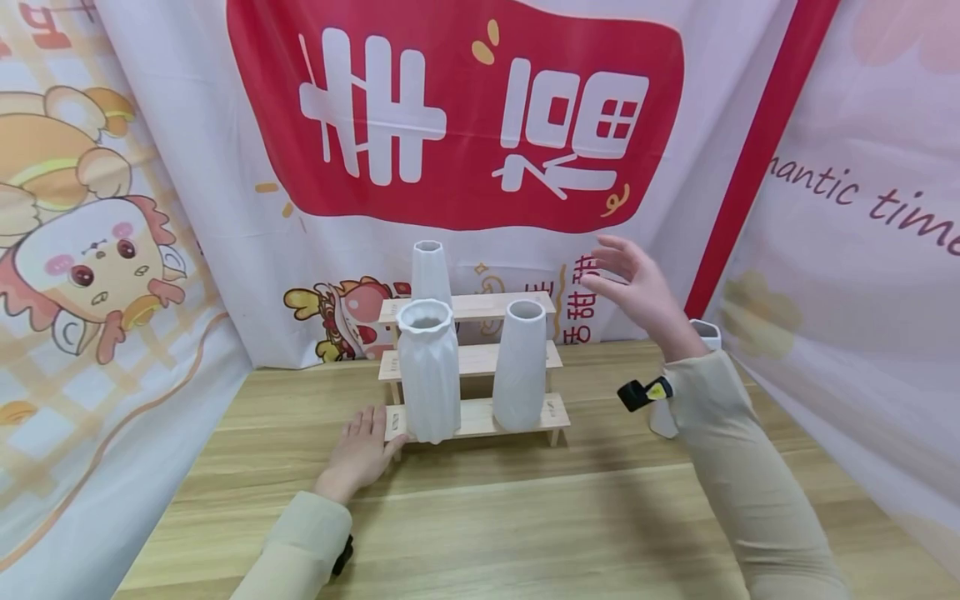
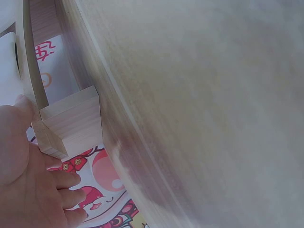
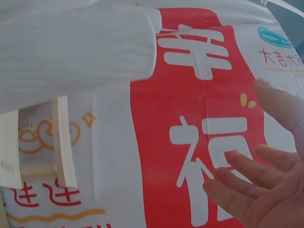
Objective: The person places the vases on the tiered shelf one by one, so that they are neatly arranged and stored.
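A pale wooden three-tier display stand bears three white vases. A ribbed vase with a scalloped mouth and a smooth tapered vase stand upright at the front. Behind them, a slim vase rises at the upper left, its base hidden. My left hand touches the left end of the lowest tier, thumb at its front edge and fingers alongside; the left wrist view shows this hand against the board's corner. Raised right of the stand, my right hand holds nothing, its fingers apart and slightly bent.
Another white vase stands on the table at the right, partly hidden behind my right sleeve. The wood-grain table reaches back to a printed cloth. More cloth hangs along the left and right sides.
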A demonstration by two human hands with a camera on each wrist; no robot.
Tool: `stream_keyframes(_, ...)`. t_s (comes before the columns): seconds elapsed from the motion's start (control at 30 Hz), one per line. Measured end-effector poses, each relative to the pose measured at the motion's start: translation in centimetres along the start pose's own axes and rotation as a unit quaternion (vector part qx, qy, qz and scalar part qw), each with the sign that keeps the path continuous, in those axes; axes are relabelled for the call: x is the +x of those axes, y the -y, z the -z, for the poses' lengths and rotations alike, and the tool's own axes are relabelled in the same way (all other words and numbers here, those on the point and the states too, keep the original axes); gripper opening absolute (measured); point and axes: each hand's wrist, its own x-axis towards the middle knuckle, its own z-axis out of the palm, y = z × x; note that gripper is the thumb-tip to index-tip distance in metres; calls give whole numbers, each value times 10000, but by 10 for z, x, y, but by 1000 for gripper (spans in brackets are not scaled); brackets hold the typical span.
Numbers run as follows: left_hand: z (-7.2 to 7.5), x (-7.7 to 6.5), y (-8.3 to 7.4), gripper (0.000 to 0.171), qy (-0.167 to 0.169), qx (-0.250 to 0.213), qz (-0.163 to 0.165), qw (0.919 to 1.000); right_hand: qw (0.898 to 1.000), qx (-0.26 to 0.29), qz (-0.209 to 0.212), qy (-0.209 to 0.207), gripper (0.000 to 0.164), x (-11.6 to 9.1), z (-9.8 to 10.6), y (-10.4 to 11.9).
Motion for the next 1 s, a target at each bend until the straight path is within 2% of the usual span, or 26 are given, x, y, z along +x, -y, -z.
stream_keyframes(0.33, -2, 0, 1, 72, 51, -21, 24, 10000, 9987, -121, -338, -348, 76, -14, 24, -18)
stream_keyframes(0.67, -2, 1, 1, 71, 41, 43, 2, 10000, 9969, -69, -235, -744, 68, -24, 54, -48)
stream_keyframes(1.0, -2, 0, 1, 72, 27, -5, -4, 10000, 9932, -213, -559, -994, 73, -34, 75, -70)
